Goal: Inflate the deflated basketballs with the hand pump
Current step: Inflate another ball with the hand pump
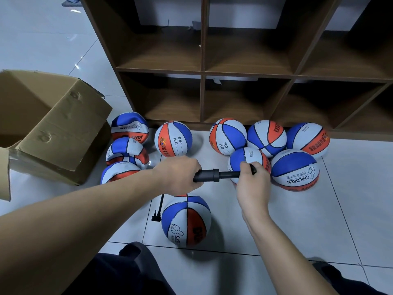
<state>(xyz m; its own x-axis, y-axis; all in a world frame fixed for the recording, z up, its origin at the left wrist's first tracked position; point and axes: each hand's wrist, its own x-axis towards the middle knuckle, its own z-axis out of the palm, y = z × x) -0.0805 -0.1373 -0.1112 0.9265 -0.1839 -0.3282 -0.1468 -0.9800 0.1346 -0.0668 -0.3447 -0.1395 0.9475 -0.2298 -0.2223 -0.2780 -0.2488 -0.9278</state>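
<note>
At the bottom of the frame, dark trouser legs (131, 271) frame a white tiled floor (297, 220). Just above them, lower centre, a blue, white and orange basketball (186, 220) sits on the tiles with a thin black hose (159, 207) lying beside it on its left. Over this ball, at mid-frame, the left hand (178, 175) is clenched around the barrel end of a black hand pump (214, 175), held level, while the right hand (252, 184) grasps the pump's other end, fingers curled on it. Left of centre, three sagging, deflated balls (126, 151) lie stacked against an open cardboard box (55, 128) at the frame's left edge; the box's inside cannot be seen from this angle. Right of centre, a cluster of round balls (295, 169) rests touching one another, and a single round ball (173, 138) stands apart at centre. Beyond them, across the upper frame, a dark wooden cubby shelf (203, 70) stands on the floor, with small scraps of paper (217, 81) in its compartments.
</note>
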